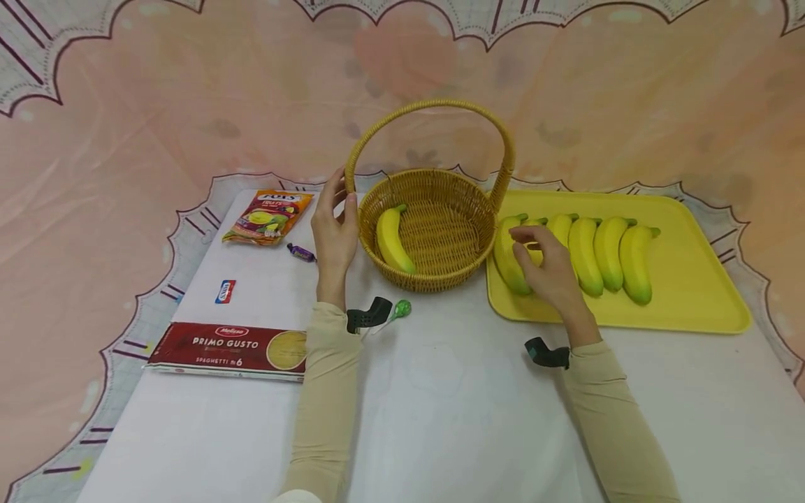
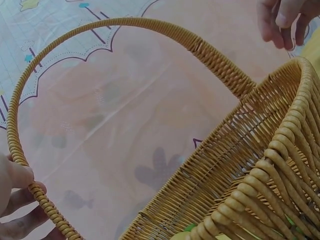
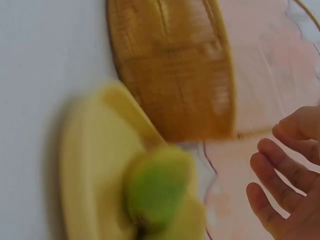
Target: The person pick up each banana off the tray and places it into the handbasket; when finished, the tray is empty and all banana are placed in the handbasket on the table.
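A wicker basket [image 1: 428, 282] with a tall arched handle [image 1: 434, 104] stands at the back of the table. One banana [image 1: 393, 241] lies inside it, against the left wall. My left hand [image 1: 335, 234] grips the left foot of the handle, its thumb and fingers [image 2: 20, 176] around the cane in the left wrist view. Over the yellow tray [image 1: 698, 272] hovers my right hand [image 1: 552, 271], fingers loosely bent and holding nothing. Beneath and beside it several bananas [image 1: 635, 265] lie in a row, partly covered by that hand. A blurred green banana tip [image 3: 157, 187] shows in the right wrist view.
On the left lie an orange candy bag [image 1: 267, 218], a purple wrapped candy [image 1: 301, 253], a small red-and-blue packet [image 1: 225, 291] and a spaghetti pack [image 1: 229, 351]. A green lollipop [image 1: 402, 308] is in front of the basket. Patterned cloth hangs behind.
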A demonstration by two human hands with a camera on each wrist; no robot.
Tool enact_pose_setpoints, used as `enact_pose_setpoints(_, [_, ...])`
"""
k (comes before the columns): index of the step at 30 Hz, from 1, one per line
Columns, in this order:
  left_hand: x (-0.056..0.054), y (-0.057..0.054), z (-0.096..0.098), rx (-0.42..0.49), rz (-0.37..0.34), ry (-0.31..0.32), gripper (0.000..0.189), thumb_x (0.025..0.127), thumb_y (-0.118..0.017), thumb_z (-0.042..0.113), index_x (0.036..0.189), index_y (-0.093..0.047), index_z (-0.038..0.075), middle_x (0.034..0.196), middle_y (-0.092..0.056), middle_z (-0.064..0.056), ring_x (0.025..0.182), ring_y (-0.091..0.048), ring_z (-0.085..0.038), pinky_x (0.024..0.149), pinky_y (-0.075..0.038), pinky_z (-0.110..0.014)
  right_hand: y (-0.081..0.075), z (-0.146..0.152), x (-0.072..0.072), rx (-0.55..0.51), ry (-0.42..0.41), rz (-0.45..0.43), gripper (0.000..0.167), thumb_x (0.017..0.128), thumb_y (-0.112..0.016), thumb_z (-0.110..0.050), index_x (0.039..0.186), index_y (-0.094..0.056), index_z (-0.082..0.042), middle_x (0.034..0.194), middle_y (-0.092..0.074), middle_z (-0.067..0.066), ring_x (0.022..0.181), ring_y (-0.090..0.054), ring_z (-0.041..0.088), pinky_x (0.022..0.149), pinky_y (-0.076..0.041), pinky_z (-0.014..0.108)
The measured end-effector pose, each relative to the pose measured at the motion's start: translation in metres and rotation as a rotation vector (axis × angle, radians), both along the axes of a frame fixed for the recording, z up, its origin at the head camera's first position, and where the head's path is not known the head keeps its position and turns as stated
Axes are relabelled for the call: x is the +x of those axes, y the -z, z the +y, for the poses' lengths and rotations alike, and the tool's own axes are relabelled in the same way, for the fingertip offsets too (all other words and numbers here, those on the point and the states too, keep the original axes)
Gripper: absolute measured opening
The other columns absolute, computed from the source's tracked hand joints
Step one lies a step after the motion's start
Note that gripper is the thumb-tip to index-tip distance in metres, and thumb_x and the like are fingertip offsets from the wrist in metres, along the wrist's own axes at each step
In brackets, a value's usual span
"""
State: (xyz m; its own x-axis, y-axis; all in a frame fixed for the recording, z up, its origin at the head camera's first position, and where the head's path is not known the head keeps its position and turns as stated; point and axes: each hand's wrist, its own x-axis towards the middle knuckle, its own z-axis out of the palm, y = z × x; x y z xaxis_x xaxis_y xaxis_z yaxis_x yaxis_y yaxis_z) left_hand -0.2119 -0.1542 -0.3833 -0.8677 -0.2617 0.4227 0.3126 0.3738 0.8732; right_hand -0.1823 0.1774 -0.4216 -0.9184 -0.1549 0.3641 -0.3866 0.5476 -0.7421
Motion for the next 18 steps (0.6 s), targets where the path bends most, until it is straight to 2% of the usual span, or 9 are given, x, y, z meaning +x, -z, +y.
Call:
enact_pose_setpoints(5, [0.001,-0.001,0.001,0.006,-0.005,0.006,0.042,0.098,-0.05,0.017,0.139,-0.047,0.027,0.131,-0.056,-0.007,0.118,-0.056,-0.02,0.097,-0.051,-0.039,-0.006,0.035,0.001,0.028,0.13,0.016,0.03,0.096,-0.051,-0.014,0.122,-0.057,0.0,0.116,-0.06,0.016,0.105,-0.054,0.022,0.091,-0.045,0.045])
enact_pose_setpoints(9, [0.001,-0.002,0.003,-0.004,-0.02,0.0,0.043,0.098,-0.049,0.018,0.139,-0.046,0.028,0.132,-0.056,-0.006,0.119,-0.056,-0.019,0.097,-0.051,-0.036,-0.01,0.067,0.003,0.05,0.265,-0.031,0.035,0.096,-0.05,-0.019,0.125,-0.055,-0.001,0.118,-0.058,0.016,0.104,-0.051,0.017,0.092,-0.042,0.041])
enact_pose_setpoints(14, [0.001,-0.003,0.002,-0.001,-0.031,-0.001,0.043,0.098,-0.049,0.018,0.139,-0.046,0.029,0.133,-0.055,-0.006,0.12,-0.055,-0.018,0.097,-0.051,-0.036,-0.009,0.106,0.007,0.056,0.414,-0.118,0.041,0.097,-0.046,-0.022,0.132,-0.05,-0.001,0.126,-0.051,0.021,0.114,-0.046,0.032,0.098,-0.037,0.048])
enact_pose_setpoints(18, [0.001,-0.003,0.0,0.004,-0.018,0.001,0.043,0.098,-0.049,0.017,0.14,-0.046,0.028,0.133,-0.055,-0.006,0.12,-0.055,-0.019,0.098,-0.05,-0.038,-0.001,0.128,0.009,0.057,0.488,-0.175,0.044,0.095,-0.044,-0.021,0.134,-0.048,0.001,0.13,-0.045,0.025,0.12,-0.041,0.04,0.098,-0.035,0.052])
